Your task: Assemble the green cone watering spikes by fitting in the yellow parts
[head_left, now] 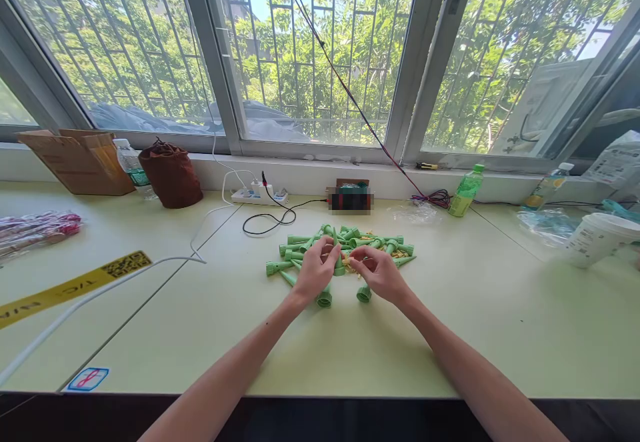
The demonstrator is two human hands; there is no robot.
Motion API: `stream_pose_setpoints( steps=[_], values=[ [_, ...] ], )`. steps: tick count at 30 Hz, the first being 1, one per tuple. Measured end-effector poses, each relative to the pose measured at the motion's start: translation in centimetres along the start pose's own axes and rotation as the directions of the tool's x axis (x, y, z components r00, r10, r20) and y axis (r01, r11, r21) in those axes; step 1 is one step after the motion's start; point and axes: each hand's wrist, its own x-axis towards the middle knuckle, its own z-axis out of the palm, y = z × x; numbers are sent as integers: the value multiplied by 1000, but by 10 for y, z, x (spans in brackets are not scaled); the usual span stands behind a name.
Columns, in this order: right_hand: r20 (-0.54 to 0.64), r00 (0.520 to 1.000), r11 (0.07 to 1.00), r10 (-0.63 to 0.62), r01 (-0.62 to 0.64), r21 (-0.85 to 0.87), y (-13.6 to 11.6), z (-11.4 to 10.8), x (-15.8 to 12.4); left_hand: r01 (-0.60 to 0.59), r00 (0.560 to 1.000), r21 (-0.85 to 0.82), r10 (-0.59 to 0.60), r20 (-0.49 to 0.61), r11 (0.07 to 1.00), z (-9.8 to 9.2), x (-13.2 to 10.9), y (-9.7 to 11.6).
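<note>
My left hand (316, 270) is closed around a green plastic spike (339, 267), which stands with its wide threaded end down and its point up. Just right of it, my right hand (383, 274) pinches a small yellow piece (347, 263) close to the spike. More green spikes (277, 268) with hollow capped ends lie in a loose pile around and behind both hands. Small yellow pieces (400, 253) are scattered among them on the right. One spike end (364, 294) shows below my right hand, and another (325, 297) below my left.
Behind the pile are a power strip (240, 195), a black cable (257, 232) and a small blurred box (350, 200). A green bottle (466, 191) and a white cup (597, 241) stand right. A brown pouch (171, 174) and cardboard box (80, 165) stand left; a white cable (100, 290) crosses the table.
</note>
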Motion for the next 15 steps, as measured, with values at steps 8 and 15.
stream_pose_setpoints(
  steps=[8, 15],
  values=[
    [14, 1000, 999, 2, -1, -46, -1, 1, 1, -11, 1000, 6, 11, 15, 1000, 0, 0, 2],
    [5, 1000, 1000, -10, 10, 1, 2, 1, 0, -3, 1000, 1, 3, -1, 1000, 0, 0, 1]
  ],
)
